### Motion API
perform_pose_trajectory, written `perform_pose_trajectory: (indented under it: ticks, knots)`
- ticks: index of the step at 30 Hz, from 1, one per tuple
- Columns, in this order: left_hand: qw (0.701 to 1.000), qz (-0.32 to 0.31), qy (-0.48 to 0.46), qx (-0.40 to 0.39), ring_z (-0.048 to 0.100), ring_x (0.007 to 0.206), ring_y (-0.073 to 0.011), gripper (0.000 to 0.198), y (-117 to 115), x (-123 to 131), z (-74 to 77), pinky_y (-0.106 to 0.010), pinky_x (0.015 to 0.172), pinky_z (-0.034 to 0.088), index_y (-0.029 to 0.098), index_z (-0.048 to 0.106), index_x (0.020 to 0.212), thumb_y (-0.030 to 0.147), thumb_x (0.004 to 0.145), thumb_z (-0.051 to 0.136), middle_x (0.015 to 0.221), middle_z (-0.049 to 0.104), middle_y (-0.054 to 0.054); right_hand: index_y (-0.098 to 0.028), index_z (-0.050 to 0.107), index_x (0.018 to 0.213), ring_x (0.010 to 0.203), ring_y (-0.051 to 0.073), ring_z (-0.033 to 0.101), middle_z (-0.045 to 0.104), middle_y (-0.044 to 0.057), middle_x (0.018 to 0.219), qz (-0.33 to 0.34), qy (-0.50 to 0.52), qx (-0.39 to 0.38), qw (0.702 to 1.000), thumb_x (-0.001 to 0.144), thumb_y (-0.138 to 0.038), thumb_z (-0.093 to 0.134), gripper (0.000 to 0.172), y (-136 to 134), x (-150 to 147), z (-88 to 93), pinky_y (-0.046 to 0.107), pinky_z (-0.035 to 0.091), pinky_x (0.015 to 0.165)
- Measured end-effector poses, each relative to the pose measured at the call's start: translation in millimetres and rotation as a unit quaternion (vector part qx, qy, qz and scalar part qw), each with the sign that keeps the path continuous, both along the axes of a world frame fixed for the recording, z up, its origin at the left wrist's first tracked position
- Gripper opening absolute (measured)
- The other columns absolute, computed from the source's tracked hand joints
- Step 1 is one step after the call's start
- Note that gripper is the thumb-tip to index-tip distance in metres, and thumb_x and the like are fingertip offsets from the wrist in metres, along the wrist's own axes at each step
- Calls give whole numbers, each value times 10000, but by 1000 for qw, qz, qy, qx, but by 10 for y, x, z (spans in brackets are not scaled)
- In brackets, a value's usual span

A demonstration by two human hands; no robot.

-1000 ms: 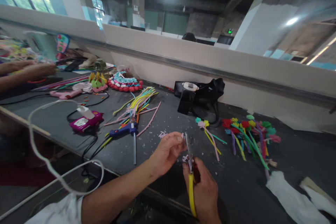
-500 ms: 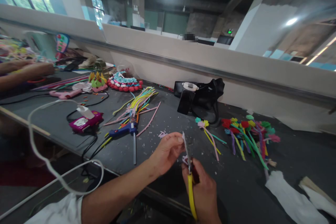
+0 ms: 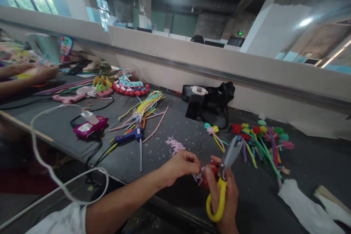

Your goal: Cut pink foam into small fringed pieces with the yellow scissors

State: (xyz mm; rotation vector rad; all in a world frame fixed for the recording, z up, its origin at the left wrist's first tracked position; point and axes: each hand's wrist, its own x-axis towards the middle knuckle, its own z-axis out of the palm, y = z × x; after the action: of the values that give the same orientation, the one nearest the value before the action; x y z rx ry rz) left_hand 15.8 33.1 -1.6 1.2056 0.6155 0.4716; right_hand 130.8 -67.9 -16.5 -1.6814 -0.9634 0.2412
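Observation:
My right hand [image 3: 227, 193] is closed around scissors with yellow handles [image 3: 211, 210], whose blades [image 3: 232, 151] stick up and away to the right. Something red [image 3: 210, 173] shows beside its fingers; I cannot make out what it is. My left hand [image 3: 183, 166] is in a pinch just to the left, its fingertips at short pink fuzzy pieces [image 3: 197, 178] between the hands. Whether the pinch holds one of them is hidden. A pile of cut pink pieces [image 3: 175, 144] lies on the table beyond my left hand.
A blue glue gun [image 3: 128, 136] and a bundle of pipe cleaners [image 3: 149, 104] lie to the left. Pipe-cleaner flowers [image 3: 255, 131] and a black bag [image 3: 216, 98] are on the right and behind. A white cable [image 3: 35, 146] loops at left. Another person's hands [image 3: 30, 75] work far left.
My right hand has turned the scissors from beside my left fingertips to the right, blades now pointing away. My left hand has moved down and right, uncovering the pink pile.

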Motion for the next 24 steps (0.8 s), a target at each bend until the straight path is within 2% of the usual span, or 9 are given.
perform_pose_trajectory:
  ticks: [6, 9, 11, 13, 15, 16, 18, 20, 24]
  knots:
    - [998, -30, 53, 18, 377, 521, -83, 90, -35, 15, 10, -230, 522, 265, 145, 594, 596, 228, 570, 620, 514, 470, 57, -190, 620, 1062, 687, 163, 644, 681, 23, 810, -11, -27, -8, 1000, 789, -482, 605, 400, 0, 10, -60, 254, 495, 657]
    - [987, -20, 77, 141, 428, 539, -96, 80, -71, 2, 25, -230, 540, 304, 154, 591, 647, 228, 618, 590, 561, 515, 42, -189, 629, 1039, 723, 174, 654, 684, 25, 804, -21, -70, -12, 997, 780, -472, 604, 384, 10, 25, -62, 257, 487, 677]
    - [942, 12, 98, 321, 484, 590, -114, 69, -108, -12, 32, -246, 603, 339, 162, 608, 701, 208, 657, 583, 628, 569, 22, -188, 631, 1032, 703, 178, 653, 686, 22, 783, -32, -85, -22, 996, 775, -488, 595, 397, 20, 44, -46, 263, 481, 662]
    - [864, 37, 106, 490, 524, 648, -141, 71, -146, -25, 32, -280, 687, 349, 171, 623, 737, 172, 677, 584, 677, 606, -2, -187, 632, 1025, 686, 182, 647, 687, 23, 769, -44, -87, -29, 995, 774, -508, 581, 410, 27, 61, -26, 271, 475, 656]
    - [812, 44, 100, 574, 538, 667, -165, 74, -175, -30, 26, -307, 724, 341, 180, 629, 746, 148, 692, 589, 685, 623, -26, -186, 635, 1013, 691, 188, 643, 690, 30, 769, -48, -88, -32, 994, 771, -529, 571, 425, 28, 71, -10, 279, 472, 662]
    - [805, 45, 94, 583, 538, 656, -169, 69, -184, -29, 21, -310, 718, 338, 185, 631, 741, 144, 701, 593, 674, 624, -32, -186, 635, 1013, 695, 191, 642, 690, 32, 769, -46, -87, -35, 995, 769, -538, 570, 433, 25, 72, -5, 281, 470, 664]
    - [825, 55, 82, 556, 530, 630, -165, 55, -190, -21, 10, -302, 694, 335, 192, 636, 719, 148, 714, 604, 654, 623, -34, -189, 635, 1021, 694, 193, 643, 689, 30, 764, -41, -77, -42, 995, 767, -553, 577, 447, 13, 66, 0, 282, 471, 664]
    - [873, 68, 70, 478, 515, 603, -150, 65, -181, -7, 7, -282, 651, 329, 189, 636, 677, 145, 711, 600, 630, 608, -22, -193, 635, 1042, 723, 197, 652, 692, 36, 796, -40, -64, -43, 996, 782, -561, 574, 454, -5, 50, 6, 281, 475, 678]
    - [978, 103, -18, 180, 441, 538, -109, 41, -110, 14, 63, -240, 546, 293, 162, 634, 628, 165, 662, 610, 574, 551, 11, -191, 621, 1114, 739, 185, 662, 697, 59, 889, -42, -48, -31, 997, 848, -555, 524, 461, -35, 6, 7, 263, 487, 666]
